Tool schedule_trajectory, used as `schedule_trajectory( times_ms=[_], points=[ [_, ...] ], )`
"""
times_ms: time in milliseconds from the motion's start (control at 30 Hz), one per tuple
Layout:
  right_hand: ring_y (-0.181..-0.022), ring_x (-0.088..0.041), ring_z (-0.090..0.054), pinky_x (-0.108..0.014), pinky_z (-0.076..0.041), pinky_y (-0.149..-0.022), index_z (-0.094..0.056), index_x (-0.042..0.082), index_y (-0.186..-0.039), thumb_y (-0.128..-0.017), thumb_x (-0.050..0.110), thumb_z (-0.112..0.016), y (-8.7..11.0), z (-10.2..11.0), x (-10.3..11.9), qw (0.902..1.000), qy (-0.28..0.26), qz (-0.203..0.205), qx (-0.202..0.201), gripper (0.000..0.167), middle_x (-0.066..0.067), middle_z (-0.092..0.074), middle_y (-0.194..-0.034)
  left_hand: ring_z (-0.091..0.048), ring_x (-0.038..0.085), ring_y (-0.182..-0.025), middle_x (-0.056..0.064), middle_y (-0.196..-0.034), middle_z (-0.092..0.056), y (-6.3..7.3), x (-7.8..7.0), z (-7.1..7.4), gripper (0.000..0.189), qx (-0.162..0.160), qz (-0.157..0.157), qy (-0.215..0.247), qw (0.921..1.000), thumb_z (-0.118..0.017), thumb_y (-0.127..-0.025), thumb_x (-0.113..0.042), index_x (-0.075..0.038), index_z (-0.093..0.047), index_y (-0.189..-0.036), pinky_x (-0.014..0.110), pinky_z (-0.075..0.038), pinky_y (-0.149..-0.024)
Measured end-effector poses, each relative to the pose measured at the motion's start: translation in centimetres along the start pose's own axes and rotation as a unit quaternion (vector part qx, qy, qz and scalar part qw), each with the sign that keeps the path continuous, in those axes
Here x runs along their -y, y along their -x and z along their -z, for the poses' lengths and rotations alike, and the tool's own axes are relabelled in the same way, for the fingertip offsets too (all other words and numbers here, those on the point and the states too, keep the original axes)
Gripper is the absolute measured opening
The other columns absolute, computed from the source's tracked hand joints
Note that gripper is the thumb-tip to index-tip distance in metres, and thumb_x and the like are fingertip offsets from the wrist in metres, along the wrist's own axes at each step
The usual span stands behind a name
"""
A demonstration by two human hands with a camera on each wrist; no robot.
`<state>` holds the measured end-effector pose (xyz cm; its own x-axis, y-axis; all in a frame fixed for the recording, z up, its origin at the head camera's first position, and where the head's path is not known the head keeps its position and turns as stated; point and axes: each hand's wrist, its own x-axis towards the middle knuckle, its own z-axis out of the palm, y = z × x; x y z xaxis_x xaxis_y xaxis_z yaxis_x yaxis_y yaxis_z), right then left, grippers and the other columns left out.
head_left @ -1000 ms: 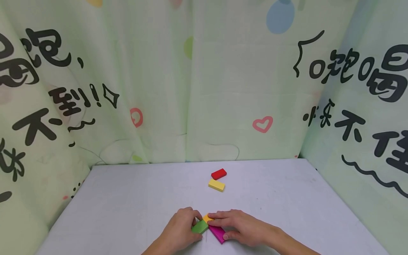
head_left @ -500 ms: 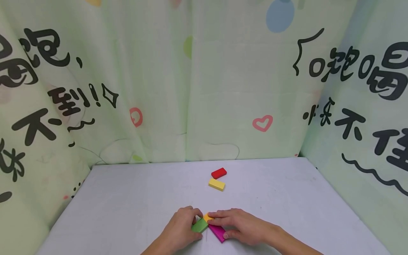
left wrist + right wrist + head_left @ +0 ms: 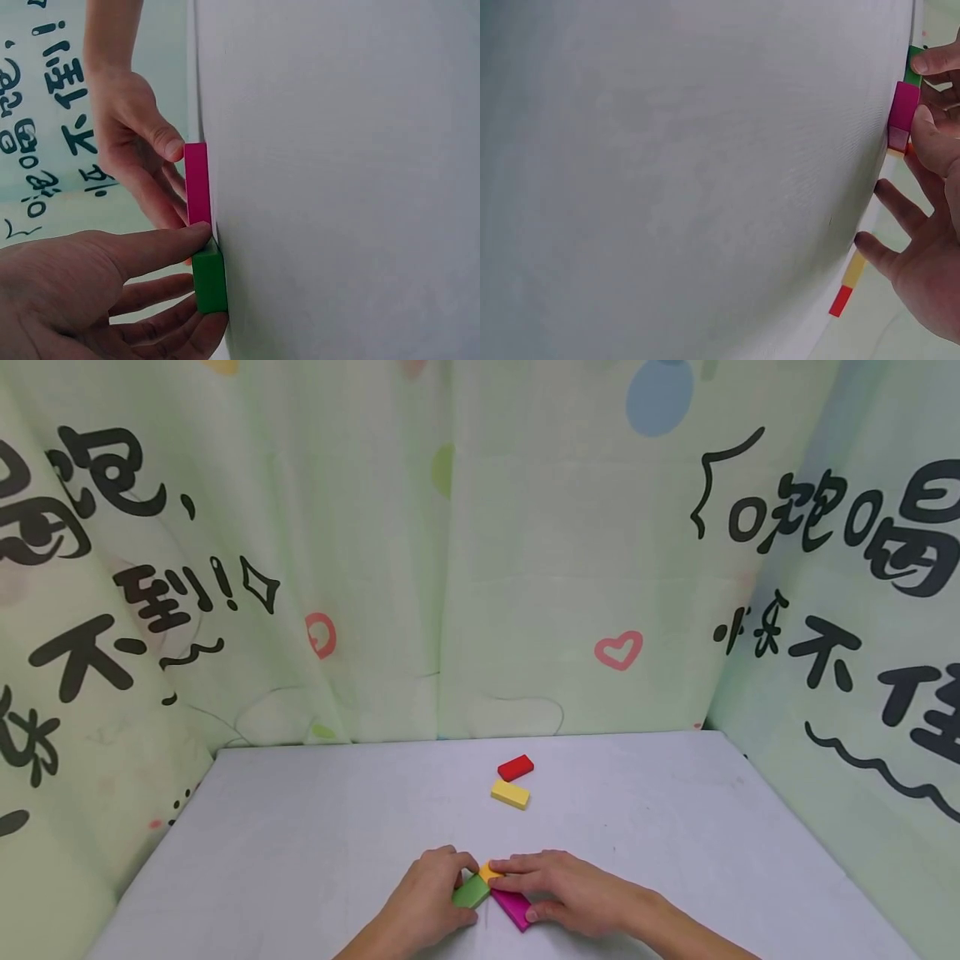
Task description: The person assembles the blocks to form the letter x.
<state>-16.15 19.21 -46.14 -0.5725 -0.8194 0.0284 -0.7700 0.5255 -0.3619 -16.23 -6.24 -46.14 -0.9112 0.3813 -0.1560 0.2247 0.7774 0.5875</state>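
Observation:
In the head view, my left hand [image 3: 423, 897] holds a green block [image 3: 470, 892] between thumb and fingers, low on the table. To its right lies a magenta block [image 3: 512, 908], set at an angle, its corner against the green one. Just behind them is an orange block [image 3: 487, 872], partly covered by fingertips. My right hand [image 3: 577, 893] has its thumb on the magenta block's near right end, while its forefingers reach over to the orange block. The left wrist view shows my left thumb at the join of the green block [image 3: 211, 281] and the magenta block [image 3: 198, 184].
Farther back on the white table [image 3: 300, 827], a yellow block [image 3: 510, 794] lies in front of a red block [image 3: 515, 767]. A pale green printed curtain [image 3: 525, 568] stands behind the table and along both its sides.

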Motion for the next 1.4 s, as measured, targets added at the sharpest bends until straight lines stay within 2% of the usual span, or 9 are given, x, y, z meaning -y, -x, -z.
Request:
schedule_trajectory(
  times_ms=[533, 833, 1167, 1400],
  points=[
    [-0.145, -0.023, -0.052, -0.045, -0.048, -0.112, -0.052, 0.025, -0.155, -0.102, 0.026, -0.066, -0.37, 0.22, -0.20, 0.9997, -0.005, 0.023, 0.003, 0.054, 0.005, -0.048, -0.162, -0.053, 0.011, -0.075, -0.005, -0.083, -0.057, 0.26, -0.13, -0.16, 0.041, -0.005, 0.006, -0.011, 0.9999, -0.094, -0.076, -0.019, -0.014, -0.076, -0.113, 0.033, -0.056, -0.076],
    [-0.145, -0.024, -0.052, -0.045, -0.048, -0.113, -0.052, 0.029, -0.154, -0.103, 0.027, -0.066, -0.42, 0.26, -0.37, 0.9996, -0.017, 0.021, 0.014, 0.054, 0.005, -0.049, -0.161, -0.053, 0.009, -0.075, -0.005, -0.085, -0.059, 0.41, -0.06, -0.22, 0.041, -0.003, -0.004, -0.015, 0.9999, -0.093, -0.076, -0.019, -0.013, -0.075, -0.112, 0.033, -0.057, -0.076],
    [-0.144, -0.022, -0.053, -0.043, -0.049, -0.113, -0.052, 0.028, -0.154, -0.102, 0.028, -0.066, -0.55, 0.53, -0.59, 0.9990, -0.026, 0.034, 0.014, 0.054, 0.004, -0.050, -0.160, -0.054, 0.012, -0.076, -0.004, -0.085, -0.059, 0.35, -0.32, -0.23, 0.041, 0.007, 0.012, -0.003, 0.9999, -0.094, -0.076, -0.020, -0.011, -0.074, -0.112, 0.034, -0.059, -0.079],
    [-0.145, -0.023, -0.052, -0.041, -0.049, -0.113, -0.053, 0.026, -0.154, -0.101, 0.026, -0.067, -0.63, 0.74, -0.71, 0.9986, -0.025, 0.045, 0.012, 0.055, 0.002, -0.050, -0.160, -0.054, 0.011, -0.076, -0.004, -0.086, -0.060, 0.35, -0.31, -0.06, 0.043, 0.006, 0.007, -0.003, 0.9999, -0.094, -0.076, -0.021, -0.011, -0.074, -0.112, 0.033, -0.058, -0.079]
  ],
)
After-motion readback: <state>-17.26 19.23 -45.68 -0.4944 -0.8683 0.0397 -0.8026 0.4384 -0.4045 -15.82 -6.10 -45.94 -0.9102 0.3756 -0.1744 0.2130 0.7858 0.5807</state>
